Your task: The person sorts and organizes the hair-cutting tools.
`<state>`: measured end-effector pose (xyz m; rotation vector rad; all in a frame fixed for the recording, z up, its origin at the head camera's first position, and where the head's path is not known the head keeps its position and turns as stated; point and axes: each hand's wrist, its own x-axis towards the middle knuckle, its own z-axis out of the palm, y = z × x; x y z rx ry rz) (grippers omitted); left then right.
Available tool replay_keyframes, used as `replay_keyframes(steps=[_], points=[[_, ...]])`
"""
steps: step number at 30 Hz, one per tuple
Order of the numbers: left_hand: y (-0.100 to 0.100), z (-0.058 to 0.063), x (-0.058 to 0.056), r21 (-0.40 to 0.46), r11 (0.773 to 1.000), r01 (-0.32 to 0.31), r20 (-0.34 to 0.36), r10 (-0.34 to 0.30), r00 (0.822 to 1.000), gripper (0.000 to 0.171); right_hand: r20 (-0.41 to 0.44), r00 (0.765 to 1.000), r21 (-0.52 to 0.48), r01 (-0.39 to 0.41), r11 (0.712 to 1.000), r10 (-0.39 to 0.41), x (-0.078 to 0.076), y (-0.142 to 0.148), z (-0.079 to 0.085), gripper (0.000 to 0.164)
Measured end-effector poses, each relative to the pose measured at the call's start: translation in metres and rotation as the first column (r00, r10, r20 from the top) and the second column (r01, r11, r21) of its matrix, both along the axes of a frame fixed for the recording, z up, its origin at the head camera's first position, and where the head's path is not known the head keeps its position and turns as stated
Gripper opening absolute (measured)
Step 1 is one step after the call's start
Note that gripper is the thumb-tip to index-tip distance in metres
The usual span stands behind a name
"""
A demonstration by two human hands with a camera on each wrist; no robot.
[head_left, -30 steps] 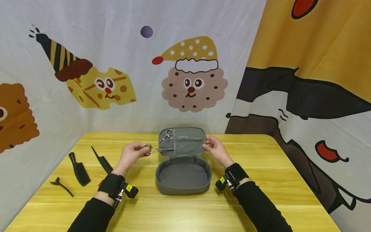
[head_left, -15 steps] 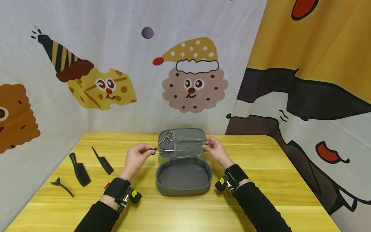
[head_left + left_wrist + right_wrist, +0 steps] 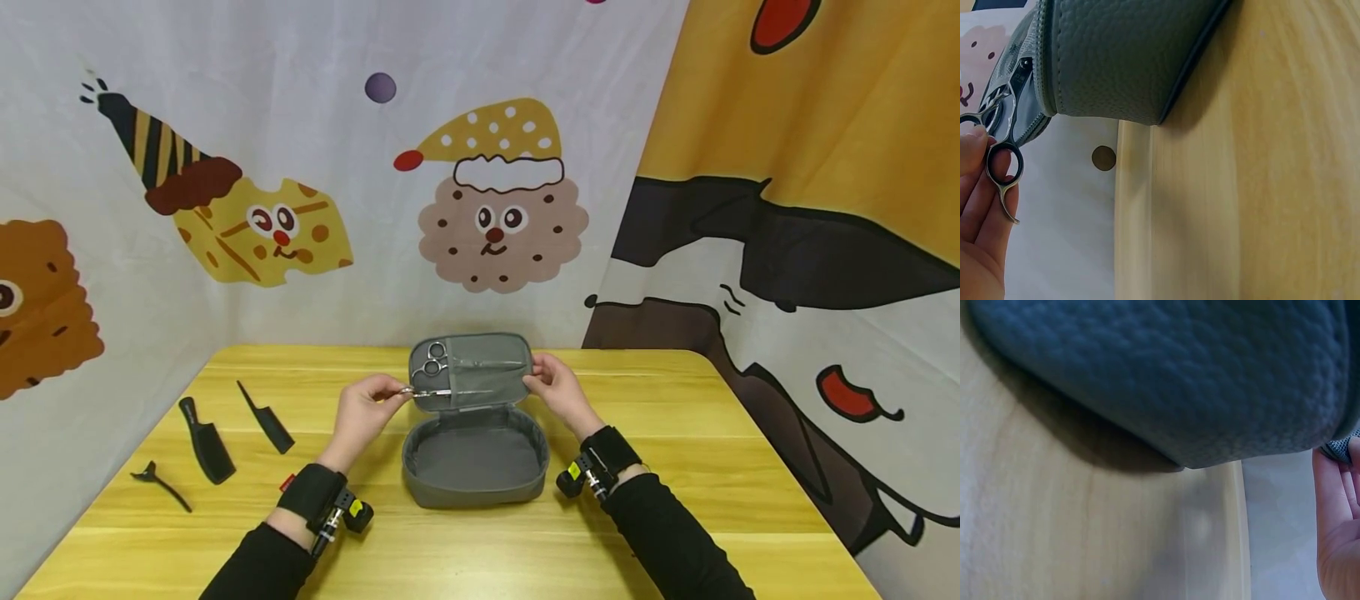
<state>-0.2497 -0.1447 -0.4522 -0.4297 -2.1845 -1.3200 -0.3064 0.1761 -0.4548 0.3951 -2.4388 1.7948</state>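
Observation:
A grey zip case [image 3: 480,492] stands with its lid [image 3: 491,350] raised; the bottom compartment holds nothing. My left hand [image 3: 367,412] pinches a pair of scissors [image 3: 1009,147] by the finger loops, blades tucked into the lower pocket of the lid. Above it, a second pair of scissors [image 3: 432,358] sits in the upper pocket, loops sticking out to the left. With thumb and fingers, my right hand [image 3: 558,387] grips the lid's right edge. In the right wrist view the case's textured side [image 3: 1166,381] fills the top, and the fingers pinch the lid edge at far right.
On the left of the wooden table [image 3: 645,533] lie a wide black comb [image 3: 206,442], a narrow tail comb [image 3: 270,421] and a small black forked-end tool [image 3: 161,483]. A printed curtain [image 3: 322,308] hangs just behind the table.
My left hand has moved right, sliding the scissors deeper into the lid's lower pocket. My right hand stays on the lid edge.

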Motion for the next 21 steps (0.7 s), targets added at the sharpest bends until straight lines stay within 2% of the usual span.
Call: replay_keyframes(steps=[10, 16, 21], points=[[0.0057, 0.0001, 0.0006, -0.015, 1.0, 0.002, -0.042, -0.003, 0.999, 0.013, -0.003, 1.0, -0.015, 0.011, 1.0, -0.011, 0.0009, 0.0008, -0.0029, 0.028], [0.0062, 0.0014, 0.0005, -0.079, 0.997, -0.003, -0.05, -0.001, 0.999, 0.016, 0.014, 1.0, -0.028, 0.023, 0.999, -0.023, 0.0008, -0.0001, -0.0023, 0.027], [0.0053, 0.0027, 0.0006, -0.131, 0.991, 0.015, -0.083, -0.026, 0.996, 0.017, 0.0, 1.0, -0.031, 0.017, 0.999, -0.017, 0.0013, -0.0004, -0.0033, 0.028]])
